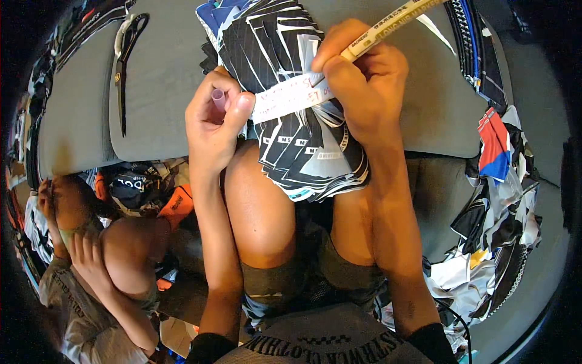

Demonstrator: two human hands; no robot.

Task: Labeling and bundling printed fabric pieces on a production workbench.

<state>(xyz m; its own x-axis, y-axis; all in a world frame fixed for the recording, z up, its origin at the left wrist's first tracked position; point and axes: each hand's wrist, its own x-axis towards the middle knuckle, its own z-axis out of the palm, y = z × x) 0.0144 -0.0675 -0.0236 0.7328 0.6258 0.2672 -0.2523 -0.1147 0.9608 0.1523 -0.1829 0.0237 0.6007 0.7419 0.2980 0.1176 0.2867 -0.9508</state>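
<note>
Right now a white paper slip [291, 97] lies across the top of a stack of dark printed fabric pieces [303, 121] resting on the person's knees, at the near edge of the grey worktop [157, 109]. The right hand [364, 85] has its grip pressed together around a yellow marker pen [388, 24], tip on the slip, writing. The left hand [212, 121] pinches the slip's end under the thumb and also holds a small pink cap [218, 98] in its fingers. To write cleanly, the slip should likely stay taut and flat on the stack. Black scissors [124, 60] lie well apart on the worktop. The writing is too small to make out, and the stack's underside is hidden.
</note>
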